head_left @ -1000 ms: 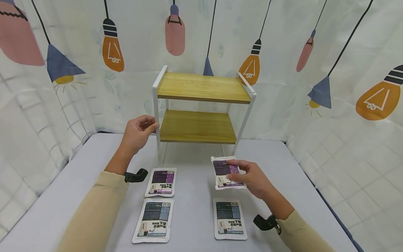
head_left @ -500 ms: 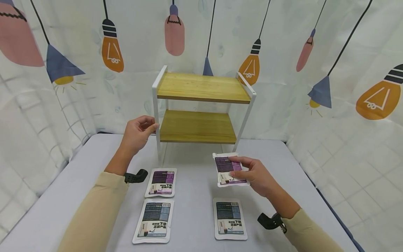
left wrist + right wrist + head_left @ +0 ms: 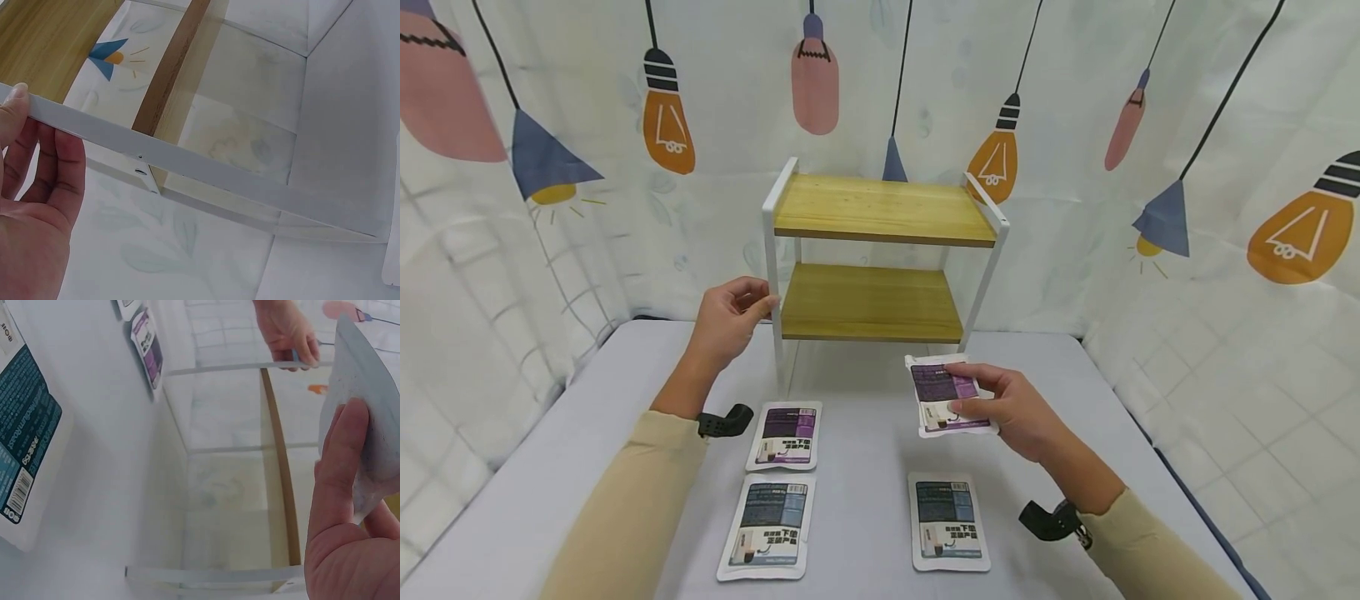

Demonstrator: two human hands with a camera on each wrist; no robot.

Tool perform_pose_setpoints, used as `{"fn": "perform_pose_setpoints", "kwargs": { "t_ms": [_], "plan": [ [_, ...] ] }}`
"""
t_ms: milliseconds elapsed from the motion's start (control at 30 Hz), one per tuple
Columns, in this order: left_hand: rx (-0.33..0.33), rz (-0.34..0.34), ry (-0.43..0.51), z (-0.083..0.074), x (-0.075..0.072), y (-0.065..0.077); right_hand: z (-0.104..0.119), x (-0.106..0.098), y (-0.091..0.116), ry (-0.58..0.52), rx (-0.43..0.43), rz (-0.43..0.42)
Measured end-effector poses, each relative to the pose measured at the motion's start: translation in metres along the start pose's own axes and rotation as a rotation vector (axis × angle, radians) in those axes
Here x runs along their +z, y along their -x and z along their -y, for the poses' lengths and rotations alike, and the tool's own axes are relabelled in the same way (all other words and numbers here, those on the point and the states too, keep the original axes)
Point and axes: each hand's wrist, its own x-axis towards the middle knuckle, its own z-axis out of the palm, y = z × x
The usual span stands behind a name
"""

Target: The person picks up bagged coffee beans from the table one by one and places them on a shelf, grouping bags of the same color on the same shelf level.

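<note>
Steadying, it seems, the two-tier wooden shelf (image 3: 872,302) to its right, the left hand (image 3: 727,321) pinches a white post (image 3: 772,258) while the right hand (image 3: 1013,407) grips a raised purple-labelled pouch (image 3: 934,383) by its edge.

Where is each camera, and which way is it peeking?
Head: on the person's head, facing forward and down at the shelf and pouches; left hand, right hand and sleeves show.
Left wrist: worn there, looking at the left hand pinching the shelf's white post; only that hand shows.
Right wrist: worn there, looking past the right hand and its held pouch toward the shelf; the left hand shows too.
Head and right wrist both see two hands, the held pouch and the shelf.
</note>
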Motion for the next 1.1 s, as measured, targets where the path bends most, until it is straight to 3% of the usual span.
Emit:
{"fn": "perform_pose_setpoints", "kwargs": {
  "t_ms": [433,1100],
  "plan": [
    [0.029,-0.019,0.023,0.003,0.002,-0.001,0.023,-0.005,0.006,-0.064,-0.036,0.011],
    [0.024,-0.007,0.030,0.003,0.001,0.000,0.046,-0.010,0.008,-0.069,-0.091,0.039]
  ]
}}
